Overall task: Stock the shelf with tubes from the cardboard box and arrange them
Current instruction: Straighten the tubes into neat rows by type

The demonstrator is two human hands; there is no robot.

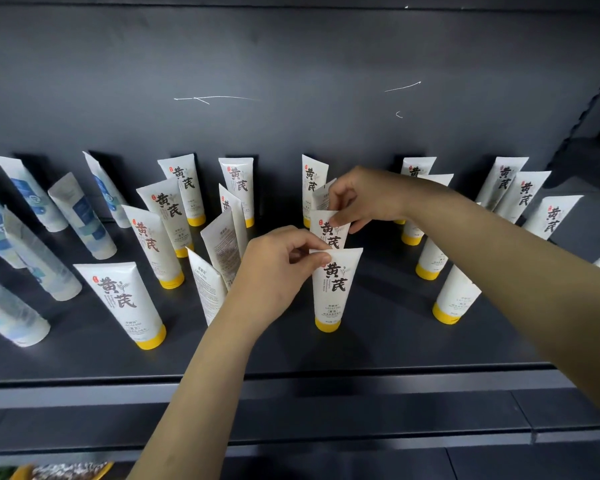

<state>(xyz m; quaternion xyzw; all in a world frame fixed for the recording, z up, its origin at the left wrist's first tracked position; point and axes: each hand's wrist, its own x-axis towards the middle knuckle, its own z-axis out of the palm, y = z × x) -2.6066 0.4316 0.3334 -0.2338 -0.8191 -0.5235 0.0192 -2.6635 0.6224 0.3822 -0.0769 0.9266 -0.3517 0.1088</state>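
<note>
White tubes with yellow caps stand cap-down in rows on the dark shelf [361, 355]. My left hand [274, 268] pinches the top edge of the front tube [333, 292] in the middle row. Directly behind it, my right hand [364, 199] pinches the top of the second tube [329, 230]. A third tube [323, 197] stands partly hidden behind my right hand. The cardboard box is out of view.
Several blue-and-white tubes [80, 216] lean at the left of the shelf. More yellow-capped tubes fill rows at left [125, 299] and right [454, 296]. Two tubes [222, 247] left of my left hand show their backs. The shelf's back wall [291, 81] is close behind.
</note>
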